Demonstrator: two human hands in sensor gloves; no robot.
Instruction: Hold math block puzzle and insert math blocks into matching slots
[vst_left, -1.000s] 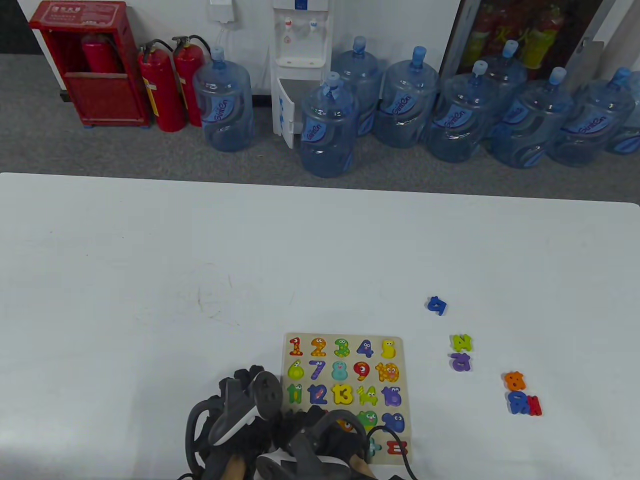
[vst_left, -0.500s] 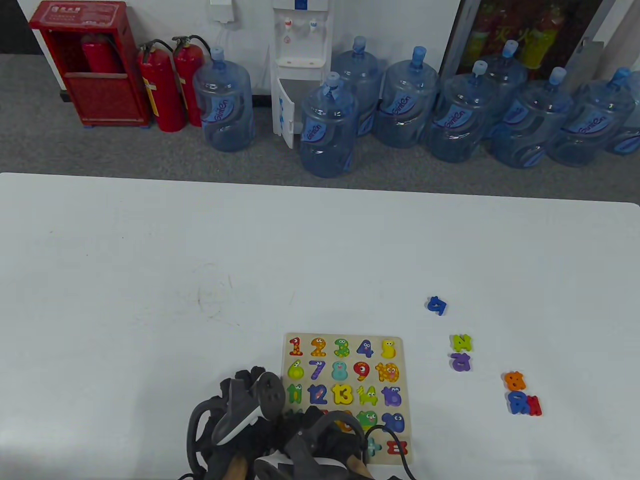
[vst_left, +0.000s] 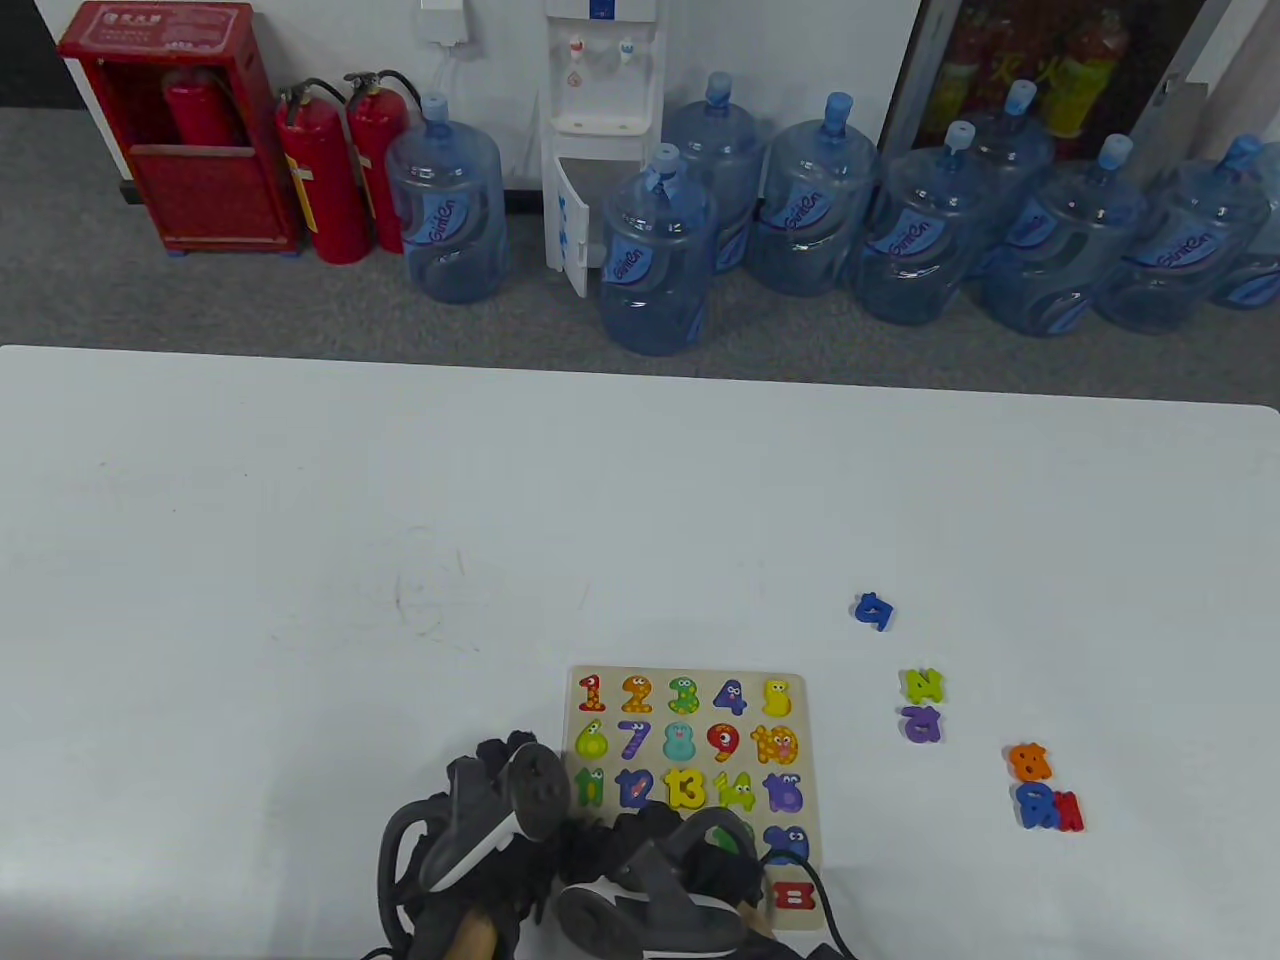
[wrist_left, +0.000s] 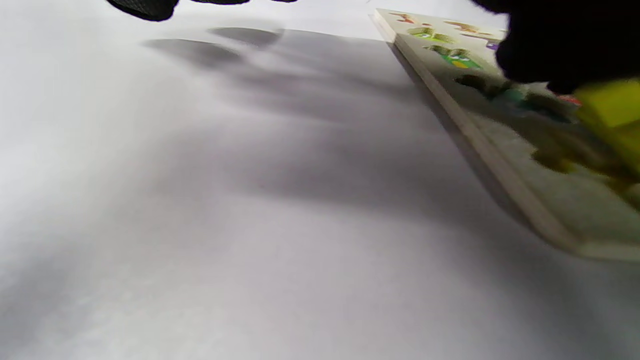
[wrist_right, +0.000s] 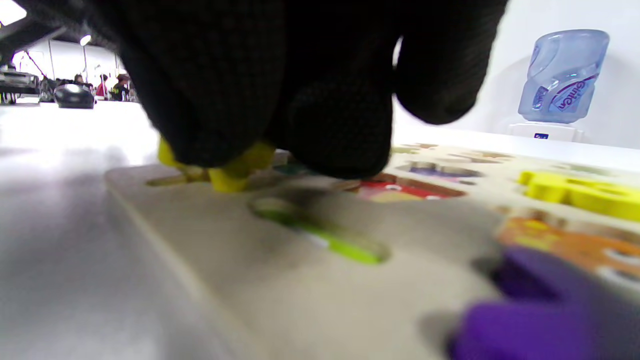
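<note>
White tabletop (vst_left: 300, 520), grey carpet behind it; water jugs (vst_left: 655, 255), a dispenser (vst_left: 598, 130) and fire extinguishers (vst_left: 320, 175) line the wall at 12 o'clock. Puzzle board (vst_left: 690, 740) sits at 6 o'clock, most numbers seated. Loose blocks at 3 o'clock of it: blue (vst_left: 874, 610), green (vst_left: 923, 685), purple (vst_left: 921, 723), orange (vst_left: 1030, 762). Right hand (vst_left: 690, 870) covers the board's near rows, grip pinching a yellow block (wrist_right: 235, 172) against the board. Left hand (vst_left: 480, 830) just beside the board's 9 o'clock edge, grip state can't tell.
</note>
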